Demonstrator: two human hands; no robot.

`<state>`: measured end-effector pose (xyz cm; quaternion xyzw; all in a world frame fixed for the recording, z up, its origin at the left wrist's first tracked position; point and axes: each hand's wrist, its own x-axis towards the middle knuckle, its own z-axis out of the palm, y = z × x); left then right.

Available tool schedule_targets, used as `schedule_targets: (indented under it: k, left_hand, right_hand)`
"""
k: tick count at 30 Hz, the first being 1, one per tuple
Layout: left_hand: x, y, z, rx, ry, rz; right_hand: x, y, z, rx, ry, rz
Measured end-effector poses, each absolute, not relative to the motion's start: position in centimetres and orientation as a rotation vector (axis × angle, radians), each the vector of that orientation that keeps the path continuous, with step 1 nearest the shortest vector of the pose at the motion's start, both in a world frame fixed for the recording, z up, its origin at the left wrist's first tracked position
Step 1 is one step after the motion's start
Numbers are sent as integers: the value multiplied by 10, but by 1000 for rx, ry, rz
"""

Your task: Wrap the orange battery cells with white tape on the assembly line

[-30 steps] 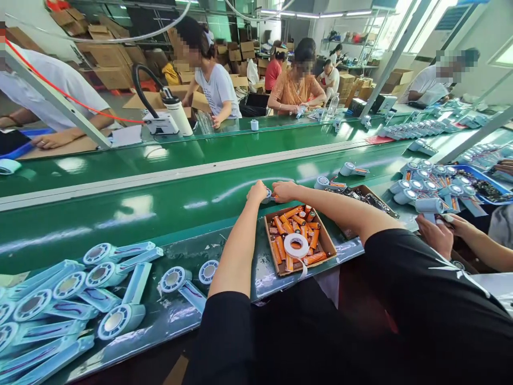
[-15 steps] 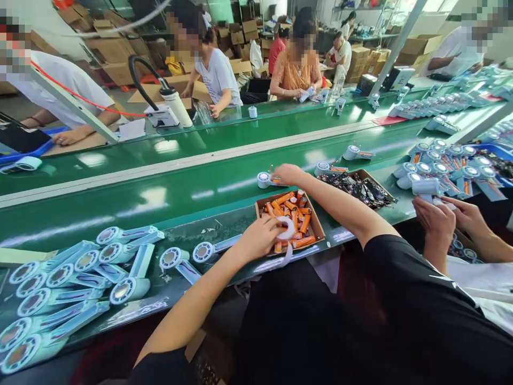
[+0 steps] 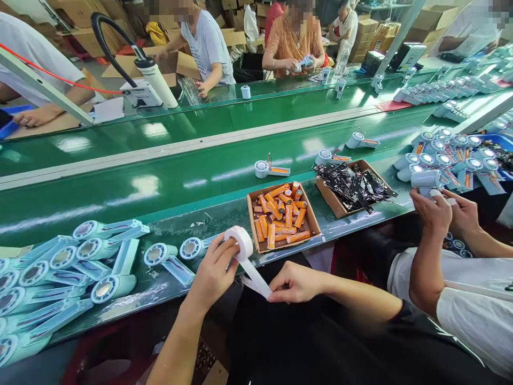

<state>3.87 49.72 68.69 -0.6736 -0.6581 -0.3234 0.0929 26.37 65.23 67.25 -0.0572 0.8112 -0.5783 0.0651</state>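
A roll of white tape is gripped in my left hand, with fingers through and around its core. From it a strip of tape stretches down to the right, its end pinched in the fingers of my right hand. Just beyond the hands stands a carton of orange battery cells. Left of my left hand, two light-blue fan housings lie on the bench. On the green belt rests another fan housing with an orange cell in its handle and thin wires sticking up.
A carton of black circuit boards stands right of the cells. Many fan housings are piled at the left. A co-worker's hands hold a housing at the right. Other people work across the belt.
My right hand has come back from the housing on the belt to the tape's loose end. My left hand has moved left with the roll, and the strip is now stretched.
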Motion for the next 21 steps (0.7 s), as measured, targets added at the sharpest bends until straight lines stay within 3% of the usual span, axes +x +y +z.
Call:
schedule_targets:
  k: [8, 14, 16, 21]
  left_hand:
    - [35, 482, 690, -1637, -2025, -1099]
    - [51, 489, 687, -1772, -2008, -1048]
    - [54, 490, 686, -1802, -2005, -1026]
    - [66, 488, 691, -1956, -1960, -927]
  right_hand:
    - [245, 706, 689, -93, 2785, -1450]
    - [208, 747, 686, -271, 3109, -870]
    - [205, 749, 684, -251, 3102, -1104]
    - [219, 727, 685, 436, 2775, -2421]
